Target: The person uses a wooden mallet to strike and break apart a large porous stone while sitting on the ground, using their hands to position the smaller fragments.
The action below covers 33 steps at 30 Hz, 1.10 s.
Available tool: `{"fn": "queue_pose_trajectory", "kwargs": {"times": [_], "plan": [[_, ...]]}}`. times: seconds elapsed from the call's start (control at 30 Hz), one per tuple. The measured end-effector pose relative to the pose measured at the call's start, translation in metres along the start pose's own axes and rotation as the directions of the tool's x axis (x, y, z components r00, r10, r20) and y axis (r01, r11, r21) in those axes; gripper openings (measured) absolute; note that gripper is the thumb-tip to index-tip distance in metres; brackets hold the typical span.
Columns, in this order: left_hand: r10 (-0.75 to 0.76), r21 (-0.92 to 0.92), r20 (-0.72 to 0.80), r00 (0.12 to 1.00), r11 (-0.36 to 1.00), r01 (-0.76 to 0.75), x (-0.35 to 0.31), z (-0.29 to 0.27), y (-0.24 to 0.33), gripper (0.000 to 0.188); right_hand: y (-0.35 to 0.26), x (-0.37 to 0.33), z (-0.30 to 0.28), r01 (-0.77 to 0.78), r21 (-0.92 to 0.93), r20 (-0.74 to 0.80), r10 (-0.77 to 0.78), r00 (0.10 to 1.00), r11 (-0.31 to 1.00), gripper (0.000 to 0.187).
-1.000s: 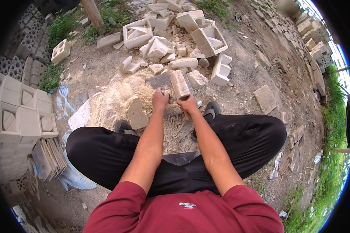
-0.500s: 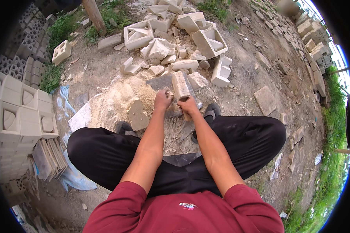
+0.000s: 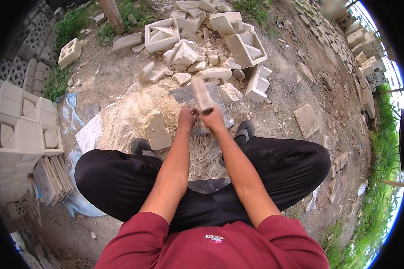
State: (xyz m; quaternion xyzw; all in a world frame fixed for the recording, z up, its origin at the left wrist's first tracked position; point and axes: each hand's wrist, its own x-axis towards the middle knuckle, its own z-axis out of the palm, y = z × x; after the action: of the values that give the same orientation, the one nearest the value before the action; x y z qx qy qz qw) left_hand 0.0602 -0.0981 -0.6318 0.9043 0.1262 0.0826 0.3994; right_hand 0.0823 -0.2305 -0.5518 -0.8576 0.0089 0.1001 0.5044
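My right hand [image 3: 213, 118] is closed around the handle of a mallet with a long, pale, block-shaped head [image 3: 201, 93], smeared by motion. The head stands raised and tilted above a flat dark grey slab [image 3: 180, 93] on the ground between my feet. Close beside it, my left hand [image 3: 187, 117] is closed over the slab's near part; what its fingers hold is hidden. Left of the slab spreads a heap of pale crumbs and dust [image 3: 139, 112], with a flat tan stone piece [image 3: 158, 132] leaning in it.
Broken cream blocks and rubble [image 3: 182, 54] are piled beyond the slab. Moulded blocks [image 3: 13, 116] are stacked at left, near thin upright boards [image 3: 54, 177] and blue plastic sheeting [image 3: 83, 204]. A flat stone [image 3: 306, 120] lies at right. My feet [image 3: 243, 131] flank the slab.
The mallet head has swung, tilting a little to the left, and more of the slab shows. My right hand has shifted slightly left; my left hand stays nearly in place.
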Motion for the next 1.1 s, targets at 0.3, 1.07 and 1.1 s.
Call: {"fn": "queue_pose_trajectory", "kwargs": {"times": [0.3, 1.07, 1.1], "plan": [[0.063, -0.083, -0.025, 0.998, 0.994, -0.065, 0.001, 0.001, 0.008, 0.007, 0.006, 0.049, -0.029, -0.194, 0.303, 0.12, 0.164, 0.979, 0.933, 0.046], [-0.079, 0.031, -0.01, 0.997, 0.996, 0.08, -0.008, -0.007, 0.015, 0.009, 0.032, -0.007, 0.006, -0.126, 0.027, 0.027, 0.126, 0.992, 0.992, 0.051], [-0.067, 0.026, -0.007, 0.998, 0.997, 0.067, -0.005, -0.006, 0.018, 0.009, 0.033, 0.003, 0.0, -0.145, 0.031, 0.053, 0.143, 0.988, 0.989, 0.048]]}}
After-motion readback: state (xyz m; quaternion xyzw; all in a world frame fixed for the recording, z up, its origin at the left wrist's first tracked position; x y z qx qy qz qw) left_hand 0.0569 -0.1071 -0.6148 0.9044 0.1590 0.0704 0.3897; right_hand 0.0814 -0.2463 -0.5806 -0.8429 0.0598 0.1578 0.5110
